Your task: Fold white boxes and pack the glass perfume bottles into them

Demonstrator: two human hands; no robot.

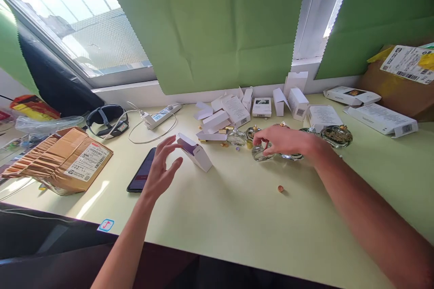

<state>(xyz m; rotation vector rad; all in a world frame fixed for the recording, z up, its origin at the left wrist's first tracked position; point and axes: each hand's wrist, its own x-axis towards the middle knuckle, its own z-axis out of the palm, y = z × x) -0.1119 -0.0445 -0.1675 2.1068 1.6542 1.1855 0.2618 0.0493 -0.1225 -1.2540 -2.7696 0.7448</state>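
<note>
Head view: a pale desk (237, 230) fills the lower field, with a carton (381, 85) at far right and a brown parcel (73, 162) at left. The right hand (283, 139) is half curled; the left hand (162, 174) is loosely open, holding nothing. A phone (139, 176) lies partly behind the left hand. One white box (202, 159) is on the desk at the left fingertips, contact unclear. A glass bottle (260, 156) sits beneath the right fingers; whether they grip it cannot be told. Nearer the viewer lies a small cap (280, 188).
</note>
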